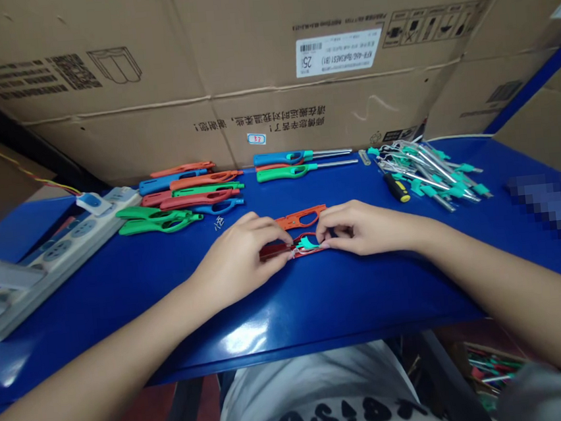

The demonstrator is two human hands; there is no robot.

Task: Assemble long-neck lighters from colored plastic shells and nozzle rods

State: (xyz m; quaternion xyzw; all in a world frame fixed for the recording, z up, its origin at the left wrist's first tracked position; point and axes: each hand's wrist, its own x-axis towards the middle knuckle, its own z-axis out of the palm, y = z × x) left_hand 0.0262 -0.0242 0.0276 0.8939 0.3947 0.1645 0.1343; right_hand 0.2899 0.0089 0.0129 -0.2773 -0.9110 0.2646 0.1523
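Both my hands work at a red lighter handle shell on the blue table, with a green trigger piece and thin wires lying in it. My left hand grips the shell's left part between thumb and fingers. At the shell's right end, my right hand is closed in a pinch; its fingertips hide part of the green piece, and what exactly they hold is too small to make out. Just behind lies an orange handle shell half, close to the fingers of both hands.
Several coloured handle shells lie at the back left, beside small screws and a power strip. Lighters with metal tubes rest at back centre. A yellow-black screwdriver lies by piled metal tubes. Cardboard stands behind.
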